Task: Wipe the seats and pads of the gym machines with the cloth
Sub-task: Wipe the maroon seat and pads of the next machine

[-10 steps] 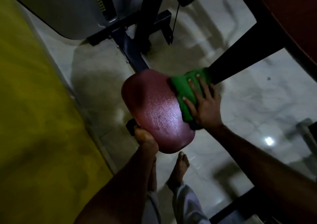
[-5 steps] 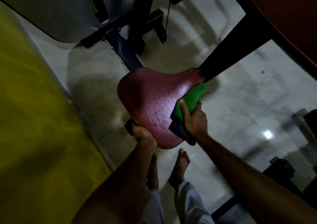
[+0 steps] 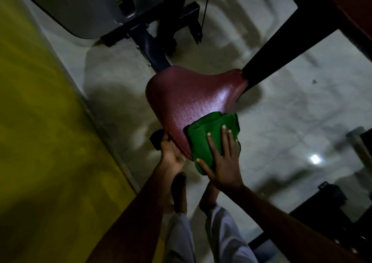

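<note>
Seen from the head: right hand (image 3: 223, 162) flat, fingers straight, pressing the green cloth (image 3: 201, 134) over the near edge of the maroon seat (image 3: 191, 97); left hand (image 3: 171, 154) gripping the seat's near rim, steadying it. Best done with even pressure, overlapping strokes toward the black post (image 3: 281, 41), wrapping the rim too.

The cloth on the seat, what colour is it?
Green; the cloth on the seat shows best in the head view.

One seat (image 3: 191, 97), one cloth (image 3: 209, 130), two hands (image 3: 171, 152) (image 3: 223, 162) (bare)
</note>
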A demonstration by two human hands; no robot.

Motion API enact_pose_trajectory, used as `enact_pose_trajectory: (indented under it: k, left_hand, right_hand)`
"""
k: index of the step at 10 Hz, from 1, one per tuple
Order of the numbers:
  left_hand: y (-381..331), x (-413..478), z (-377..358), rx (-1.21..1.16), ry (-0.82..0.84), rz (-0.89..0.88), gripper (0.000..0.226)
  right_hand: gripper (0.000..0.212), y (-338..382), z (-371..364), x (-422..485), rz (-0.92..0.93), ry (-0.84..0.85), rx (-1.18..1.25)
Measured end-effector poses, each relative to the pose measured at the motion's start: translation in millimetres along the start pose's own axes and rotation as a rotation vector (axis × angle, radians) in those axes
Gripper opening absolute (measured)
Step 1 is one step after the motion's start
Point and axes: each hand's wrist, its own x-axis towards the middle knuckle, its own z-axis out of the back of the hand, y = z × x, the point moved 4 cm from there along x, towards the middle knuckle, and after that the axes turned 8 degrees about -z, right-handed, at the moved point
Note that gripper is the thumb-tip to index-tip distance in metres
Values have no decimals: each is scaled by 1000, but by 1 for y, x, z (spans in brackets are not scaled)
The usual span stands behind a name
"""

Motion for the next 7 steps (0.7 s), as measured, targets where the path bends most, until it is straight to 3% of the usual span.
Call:
enact_pose_trajectory:
  k: [1, 2, 3, 4, 5, 7]
  left_hand:
    - [13, -3, 17, -165, 150, 86, 51]
    - [20, 7, 44, -364, -5, 119, 52]
    - [25, 9, 51, -341, 11, 124, 58]
    - [13, 0, 30, -449, 37, 18, 39]
    - [-1, -3, 9, -352, 68, -62, 42]
    - [0, 18, -9, -214, -9, -64, 54]
  right_hand:
    - [75, 24, -3, 15, 289, 33, -205]
    - [77, 49, 1, 40, 554, 128, -271]
    - [77, 68, 3, 80, 749, 245, -290]
    - [74, 93, -8, 130, 867, 345, -332]
    - [77, 118, -16, 194, 835, 387, -360]
    - [85, 133, -12, 272, 384, 317, -318]
